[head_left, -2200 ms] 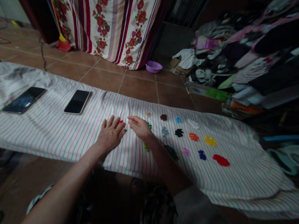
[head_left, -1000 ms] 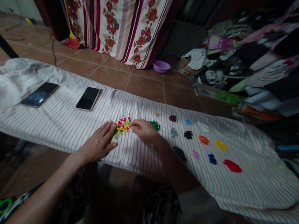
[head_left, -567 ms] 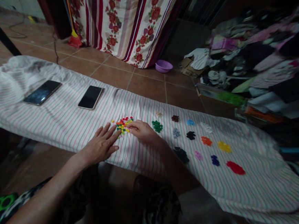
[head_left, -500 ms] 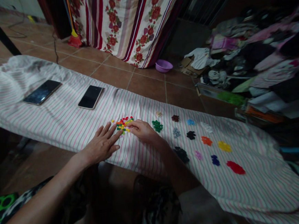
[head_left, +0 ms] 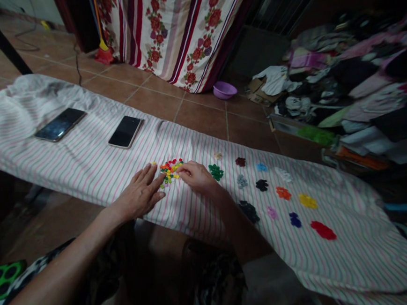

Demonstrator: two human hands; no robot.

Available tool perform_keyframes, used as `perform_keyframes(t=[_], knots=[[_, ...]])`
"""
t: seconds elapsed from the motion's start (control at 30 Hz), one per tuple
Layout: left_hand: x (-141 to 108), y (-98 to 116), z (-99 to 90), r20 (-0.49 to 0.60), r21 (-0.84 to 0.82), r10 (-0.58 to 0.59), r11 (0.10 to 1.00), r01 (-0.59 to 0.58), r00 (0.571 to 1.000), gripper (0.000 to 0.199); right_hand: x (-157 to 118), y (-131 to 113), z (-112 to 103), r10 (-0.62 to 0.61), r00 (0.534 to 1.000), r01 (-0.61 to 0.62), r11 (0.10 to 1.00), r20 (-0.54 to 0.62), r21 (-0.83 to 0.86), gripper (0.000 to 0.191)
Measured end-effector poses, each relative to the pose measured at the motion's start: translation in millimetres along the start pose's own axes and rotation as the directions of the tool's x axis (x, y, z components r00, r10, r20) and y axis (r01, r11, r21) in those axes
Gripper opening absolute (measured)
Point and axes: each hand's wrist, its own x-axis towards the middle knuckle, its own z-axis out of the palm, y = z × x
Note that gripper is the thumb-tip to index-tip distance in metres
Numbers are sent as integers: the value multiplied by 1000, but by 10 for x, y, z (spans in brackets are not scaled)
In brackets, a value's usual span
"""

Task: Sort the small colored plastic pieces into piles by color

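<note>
A mixed pile of tiny coloured pieces [head_left: 170, 170], red, yellow, orange, green and white, lies on the striped cloth [head_left: 180, 210]. My left hand [head_left: 140, 195] rests flat at the pile's left side, fingers stretched, with fingertips touching its edge. On the opposite side, my right hand [head_left: 197, 176] has thumb and forefinger pinched together over the pieces. Whatever sits in that pinch is too small to make out. Just right of this hand is a heap of green pieces [head_left: 216, 171]. Sorted heaps continue rightward, among them brown [head_left: 240, 162], black [head_left: 261, 185], orange [head_left: 283, 192], yellow [head_left: 308, 200] and red [head_left: 323, 230].
Two phones, one farther left [head_left: 61, 124] and one nearer the pile [head_left: 126, 132], lie on the cloth. Beyond its far edge are a tiled floor, a purple basin [head_left: 224, 90], a red broom [head_left: 103, 54] and a floral curtain [head_left: 179, 27]. Clothes [head_left: 340, 62] are heaped at right.
The view has shifted slightly, moving the scene a little right. My left fingers have shifted slightly at the pile's edge, and some pieces there have spread. The right hand stays pinched beside it.
</note>
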Motion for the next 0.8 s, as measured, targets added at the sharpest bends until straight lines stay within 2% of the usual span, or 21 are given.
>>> perform_keyframes(t=[0.3, 0.47, 0.6, 0.8], knots=[[12, -4, -19, 10, -32, -3, 999, 3, 1000, 56, 104, 49, 63, 78, 987, -82, 996, -139, -22, 23], [19, 33, -62, 61, 1, -4, 1000, 4, 998, 56, 138, 19, 83, 140, 980, -153, 985, -141, -84, 33], [17, 38, -66, 61, 21, 9, 1000, -11, 998, 56, 144, -38, 84, 198, 974, -212, 968, -110, -133, 38], [11, 10, -34, 25, 18, 31, 999, -32, 999, 55, 146, -40, 104, 177, 973, -203, 963, -150, -179, 29]])
